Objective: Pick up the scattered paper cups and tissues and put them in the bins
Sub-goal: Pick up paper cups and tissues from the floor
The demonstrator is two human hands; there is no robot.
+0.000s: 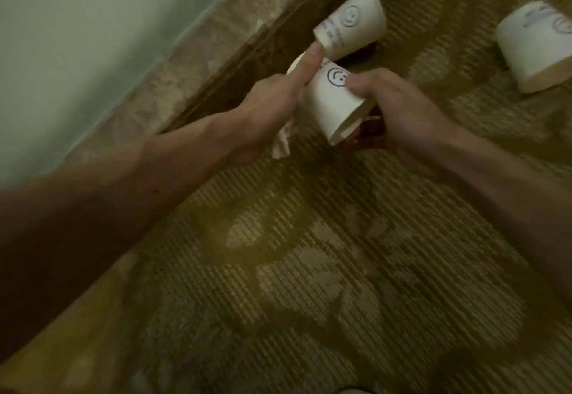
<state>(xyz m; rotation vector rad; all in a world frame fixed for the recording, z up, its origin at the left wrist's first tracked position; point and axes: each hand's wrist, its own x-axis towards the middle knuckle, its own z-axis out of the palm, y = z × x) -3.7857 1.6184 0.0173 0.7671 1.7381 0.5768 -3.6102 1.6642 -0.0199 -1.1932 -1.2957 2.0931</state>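
Note:
My right hand point(399, 115) grips a white paper cup point(331, 106) with a smiley print, fingers curled round its open end. My left hand point(272, 106) holds a crumpled tissue point(283, 141) in its palm, and its thumb stretches up to touch the base of a second smiley cup point(351, 23) lying on its side on the carpet. A third white cup point(535, 47) lies on its side at the far right.
A patterned olive carpet point(309, 270) covers the floor. A brown stone skirting point(192, 62) runs diagonally along a pale wall point(77, 37) at the upper left. No bin is in view.

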